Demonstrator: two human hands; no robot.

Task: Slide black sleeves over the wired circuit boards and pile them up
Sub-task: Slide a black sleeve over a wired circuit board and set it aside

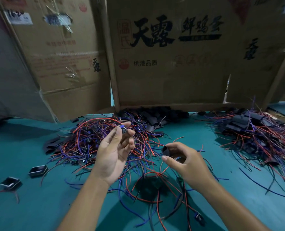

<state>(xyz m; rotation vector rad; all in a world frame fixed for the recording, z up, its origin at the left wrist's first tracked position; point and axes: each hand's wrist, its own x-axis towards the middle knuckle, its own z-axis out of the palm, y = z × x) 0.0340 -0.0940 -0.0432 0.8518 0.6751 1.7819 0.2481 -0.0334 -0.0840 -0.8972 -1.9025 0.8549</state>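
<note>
Two bare hands meet above a green table [30, 205] as a person readies a wired circuit board [123, 128] for its black sleeve [165, 150]. Raised palm-up, the left hand [112, 157] pinches the small board at its fingertips, thumb on one side and fingers on the other, apparently so that its end points toward the other hand. Just to the right of it and slightly lower, the right hand [186, 161] grips the sleeve between curled fingers and thumb, the tube's open mouth turned toward the board, which suggests the sleeve is being squeezed open to receive it. Board and sleeve are near but apart; the sliding step looks about to begin.

Directly beyond the left hand lies a tangle of unsleeved boards [95, 142] with red and blue wires, within easy reach for the next pick. Farther back, against a printed cardboard box [171, 72], sits a heap of loose sleeves [153, 115]. Well out to the right of the right hand rises the finished pile [255, 130], sleeved pieces stacked with wires trailing, seemingly placed there so completed work stays clear of the raw stock. Far to the left of the left hand, two small black open housings [24, 175] rest on the table; their purpose cannot be told
</note>
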